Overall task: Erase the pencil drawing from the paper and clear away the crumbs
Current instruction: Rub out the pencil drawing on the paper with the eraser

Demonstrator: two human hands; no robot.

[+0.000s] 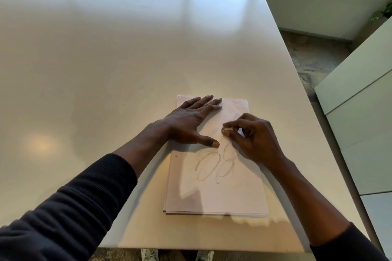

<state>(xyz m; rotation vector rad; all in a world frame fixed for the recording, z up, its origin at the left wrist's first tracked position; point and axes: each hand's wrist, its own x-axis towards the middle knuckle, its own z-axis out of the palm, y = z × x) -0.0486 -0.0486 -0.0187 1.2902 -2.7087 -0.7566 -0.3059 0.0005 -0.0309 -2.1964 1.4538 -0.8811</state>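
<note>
On the upper half of the paper (214, 193), the left hand (191, 121) is lying flat, fingers straight and spread, thumb stretched toward the right, pressing the sheet down. Just beside that thumb, the right hand (252, 140) is pinching a small pale eraser (224, 130) between thumb and forefinger, the other fingers curled, and is holding it against the sheet. The pencil drawing (212, 165), faint looping ovals, is showing below both hands near the middle of the page. A few dark specks (210, 122) are lying between the hands; whether they are crumbs is hard to tell. The paper is resting on a glossy pale table (95, 70), toward its right side. Dark sleeves (74, 207) are covering both arms.
</note>
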